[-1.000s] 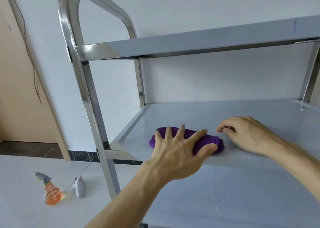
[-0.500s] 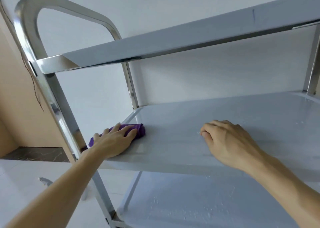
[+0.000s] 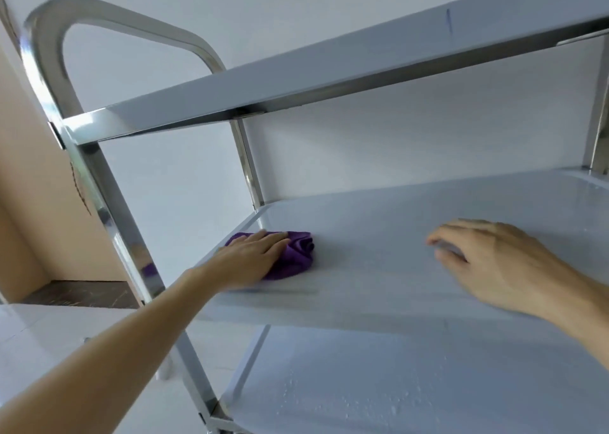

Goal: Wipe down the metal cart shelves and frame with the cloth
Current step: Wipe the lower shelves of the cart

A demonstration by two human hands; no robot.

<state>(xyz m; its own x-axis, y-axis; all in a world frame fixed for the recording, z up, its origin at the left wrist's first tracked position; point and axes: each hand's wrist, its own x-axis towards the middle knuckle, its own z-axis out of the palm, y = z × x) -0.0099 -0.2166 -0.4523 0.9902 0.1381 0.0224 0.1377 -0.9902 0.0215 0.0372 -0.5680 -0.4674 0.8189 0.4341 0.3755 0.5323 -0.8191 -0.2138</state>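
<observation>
From the head camera, a stainless-steel cart fills the view, its polished tubular frame rising at the left into a rounded loop handle with mirror-bright, slightly blurred reflections. Three flat shelves show: the top shelf seen edge-on and from below, the middle shelf with a low raised rim, and the bottom shelf speckled with water droplets. The middle shelf holds only a purple cloth, soft and bunched into folds, lying near that shelf's left end, just inside the rim and close to the rear left post. The left hand lies flat on the cloth, fingers straight and close together, pressing it onto the shelf. The right hand rests on the bare surface of the same shelf, well to the right of the cloth, its fingers loosely bent and holding nothing; it is somewhat blurred. Behind the cart is a plain white wall; left of the frame stands a tan panel over a dark marble-patterned strip, with pale floor below. A small dark mark on the top shelf's edge cannot be read.
</observation>
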